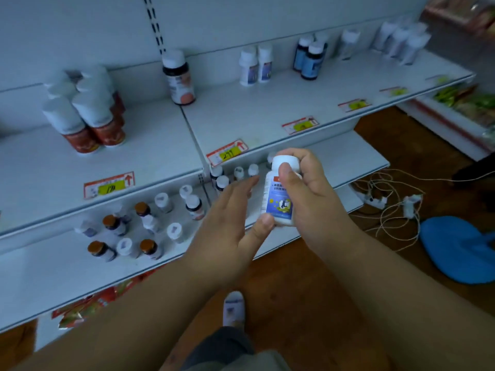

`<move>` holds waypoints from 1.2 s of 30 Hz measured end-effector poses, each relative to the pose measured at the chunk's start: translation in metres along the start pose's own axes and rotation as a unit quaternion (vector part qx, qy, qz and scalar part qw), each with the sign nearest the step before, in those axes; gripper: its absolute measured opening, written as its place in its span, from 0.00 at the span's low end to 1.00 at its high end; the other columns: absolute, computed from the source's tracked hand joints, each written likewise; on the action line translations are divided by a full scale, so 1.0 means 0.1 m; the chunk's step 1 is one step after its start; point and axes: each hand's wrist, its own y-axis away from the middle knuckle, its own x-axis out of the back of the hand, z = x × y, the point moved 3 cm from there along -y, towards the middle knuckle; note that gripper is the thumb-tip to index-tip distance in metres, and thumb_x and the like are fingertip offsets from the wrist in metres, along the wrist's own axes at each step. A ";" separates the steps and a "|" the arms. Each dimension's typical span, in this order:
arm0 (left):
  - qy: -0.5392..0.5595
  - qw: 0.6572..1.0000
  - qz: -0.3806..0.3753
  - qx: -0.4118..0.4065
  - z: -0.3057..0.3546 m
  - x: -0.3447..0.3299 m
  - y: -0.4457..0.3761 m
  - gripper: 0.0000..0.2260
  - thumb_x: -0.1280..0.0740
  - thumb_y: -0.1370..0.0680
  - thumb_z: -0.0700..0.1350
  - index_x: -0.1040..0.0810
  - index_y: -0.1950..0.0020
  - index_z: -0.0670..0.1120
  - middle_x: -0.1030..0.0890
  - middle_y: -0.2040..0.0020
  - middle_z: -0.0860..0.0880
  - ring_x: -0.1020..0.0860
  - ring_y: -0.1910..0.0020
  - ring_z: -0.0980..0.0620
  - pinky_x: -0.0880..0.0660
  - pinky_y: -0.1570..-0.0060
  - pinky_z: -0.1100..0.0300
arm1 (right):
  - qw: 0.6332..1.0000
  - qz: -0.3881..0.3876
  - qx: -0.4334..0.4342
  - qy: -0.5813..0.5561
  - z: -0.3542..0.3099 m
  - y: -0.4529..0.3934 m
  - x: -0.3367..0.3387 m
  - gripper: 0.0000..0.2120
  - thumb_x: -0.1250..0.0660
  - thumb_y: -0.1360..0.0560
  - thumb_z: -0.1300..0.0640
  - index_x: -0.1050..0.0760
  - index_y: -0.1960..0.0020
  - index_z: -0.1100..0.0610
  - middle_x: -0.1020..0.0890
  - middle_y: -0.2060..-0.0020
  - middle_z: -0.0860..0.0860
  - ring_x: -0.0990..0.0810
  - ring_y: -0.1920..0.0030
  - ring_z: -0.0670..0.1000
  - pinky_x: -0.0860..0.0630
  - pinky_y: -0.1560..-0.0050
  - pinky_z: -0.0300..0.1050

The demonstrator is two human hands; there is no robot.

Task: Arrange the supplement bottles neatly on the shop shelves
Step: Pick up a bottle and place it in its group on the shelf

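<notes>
My right hand [308, 188] grips a white bottle with a blue label [278, 202] upright in front of the lower shelf. My left hand [235, 210] is beside it, fingers spread, thumb tip touching the bottle's base. On the upper shelf [267, 116] stand a cluster of white-and-red bottles [85, 111], one dark bottle with a white cap [178, 77], two white bottles [255, 64], two blue bottles [308, 57] and blurred white bottles [401, 41] at the far right. The lower shelf [53, 269] holds several scattered small bottles [139, 231] with white or brown caps.
Red-and-yellow price tags [108, 184] line the upper shelf's front edge. Tangled cables and a power strip [388, 204] lie on the wooden floor at right, near a blue cushion [460, 250]. Red packets [88, 306] sit under the lower shelf. My socked foot [234, 309] is below.
</notes>
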 end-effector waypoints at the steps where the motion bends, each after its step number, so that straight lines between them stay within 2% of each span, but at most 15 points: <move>1: -0.006 1.000 -0.001 -0.013 -0.03 0.02 -0.23 0.35 0.53 0.24 0.70 0.41 0.23 0.52 0.34 0.27 0.54 0.37 0.29 0.61 0.38 0.32 0.61 | 1.000 0.011 0.001 0.011 -0.02 -0.19 0.06 0.03 0.38 0.20 0.50 0.28 0.46 0.46 0.22 0.59 0.47 0.21 0.61 0.47 0.19 0.60 0.49; 3: -0.027 0.998 -0.009 -0.048 -0.09 0.04 -0.69 0.34 0.53 0.23 0.70 0.42 0.23 0.53 0.35 0.26 0.54 0.39 0.31 0.65 0.42 0.34 0.70 | 0.998 0.045 0.015 0.031 -0.06 -0.55 0.20 0.05 0.37 0.20 0.49 0.28 0.45 0.45 0.22 0.57 0.48 0.20 0.58 0.48 0.18 0.54 0.51; 4: -0.033 0.997 -0.020 -0.060 -0.12 0.04 -0.90 0.35 0.54 0.24 0.71 0.43 0.22 0.53 0.35 0.26 0.54 0.39 0.32 0.65 0.42 0.35 0.70 | 0.997 0.062 0.019 0.038 -0.07 -0.70 0.26 0.05 0.37 0.19 0.51 0.28 0.44 0.46 0.22 0.55 0.48 0.19 0.57 0.47 0.18 0.52 0.51; 8: -0.048 0.996 -0.029 -0.066 -0.19 0.05 -1.54 0.36 0.52 0.24 0.72 0.42 0.22 0.53 0.34 0.27 0.51 0.34 0.31 0.55 0.33 0.33 0.51 | 0.990 0.081 0.025 0.113 -0.21 -1.25 0.49 0.07 0.36 0.20 0.53 0.30 0.43 0.46 0.22 0.50 0.51 0.20 0.57 0.42 0.19 0.54 0.40; 10: -0.085 0.994 -0.022 -0.062 -0.22 0.08 -1.96 0.36 0.49 0.25 0.71 0.42 0.22 0.52 0.34 0.26 0.50 0.34 0.30 0.52 0.33 0.32 0.47 | 0.984 0.077 0.026 0.156 -0.36 -1.63 0.63 0.12 0.34 0.21 0.52 0.31 0.39 0.48 0.22 0.49 0.49 0.19 0.54 0.44 0.20 0.53 0.40; 12: -0.132 0.990 -0.029 -0.036 -0.24 0.08 -2.41 0.39 0.49 0.27 0.72 0.44 0.22 0.51 0.36 0.25 0.49 0.35 0.28 0.49 0.35 0.30 0.47 | 0.977 0.077 0.048 0.194 -0.49 -2.07 0.78 0.15 0.32 0.22 0.52 0.31 0.38 0.48 0.21 0.48 0.48 0.19 0.51 0.46 0.20 0.48 0.45; 15: -0.209 0.976 -0.065 0.019 -0.34 -0.02 -2.92 0.41 0.45 0.27 0.72 0.48 0.21 0.50 0.43 0.22 0.47 0.41 0.24 0.47 0.40 0.27 0.48 | 0.967 0.043 0.069 0.243 -0.51 -2.66 0.90 0.21 0.27 0.25 0.54 0.32 0.37 0.48 0.22 0.48 0.43 0.21 0.51 0.41 0.24 0.46 0.42; 20: -0.273 0.953 -0.040 0.123 -0.67 -0.19 -3.52 0.40 0.45 0.24 0.69 0.54 0.20 0.50 0.50 0.19 0.46 0.51 0.21 0.46 0.51 0.24 0.49 | 0.933 -0.033 0.107 0.341 -0.30 -3.53 0.90 0.20 0.23 0.29 0.54 0.29 0.42 0.52 0.22 0.50 0.47 0.22 0.51 0.50 0.24 0.50 0.48; 23: -0.286 0.940 -0.031 0.183 -0.78 -0.34 -3.81 0.38 0.48 0.23 0.70 0.56 0.20 0.52 0.53 0.19 0.47 0.55 0.21 0.47 0.57 0.25 0.49 | 0.900 -0.098 0.151 0.396 -0.19 -4.00 0.90 0.18 0.23 0.31 0.55 0.28 0.47 0.51 0.24 0.50 0.50 0.23 0.51 0.52 0.30 0.55 0.44; 25: -0.288 0.935 -0.019 0.206 -0.79 -0.39 -3.99 0.38 0.50 0.22 0.69 0.58 0.20 0.52 0.55 0.19 0.46 0.58 0.21 0.47 0.59 0.25 0.48 | 0.887 -0.110 0.176 0.413 -0.16 -4.26 0.92 0.18 0.23 0.32 0.54 0.26 0.46 0.52 0.22 0.49 0.52 0.23 0.51 0.54 0.29 0.55 0.44; 28: -0.296 0.928 0.000 0.228 -0.82 -0.41 -4.15 0.38 0.53 0.22 0.69 0.59 0.20 0.51 0.57 0.19 0.46 0.61 0.21 0.47 0.60 0.24 0.46 | 0.882 -0.116 0.199 0.411 -0.11 -4.49 0.90 0.22 0.24 0.31 0.52 0.24 0.40 0.54 0.22 0.46 0.55 0.22 0.49 0.55 0.25 0.50 0.49; 31: -0.314 0.915 -0.001 0.254 -0.89 -0.49 -4.12 0.37 0.55 0.22 0.70 0.61 0.20 0.51 0.59 0.20 0.47 0.63 0.22 0.48 0.62 0.24 0.45 | 0.880 -0.115 0.202 0.414 -0.02 -4.53 0.87 0.24 0.24 0.30 0.51 0.25 0.37 0.55 0.23 0.43 0.56 0.23 0.46 0.56 0.24 0.47 0.52; 36: -0.320 0.904 0.032 0.282 -0.92 -0.47 -4.15 0.37 0.57 0.22 0.70 0.61 0.20 0.51 0.60 0.20 0.48 0.64 0.22 0.48 0.61 0.24 0.44 | 0.874 -0.125 0.221 0.415 -0.04 -4.62 0.77 0.24 0.24 0.29 0.52 0.27 0.37 0.57 0.24 0.43 0.56 0.23 0.45 0.56 0.28 0.48 0.46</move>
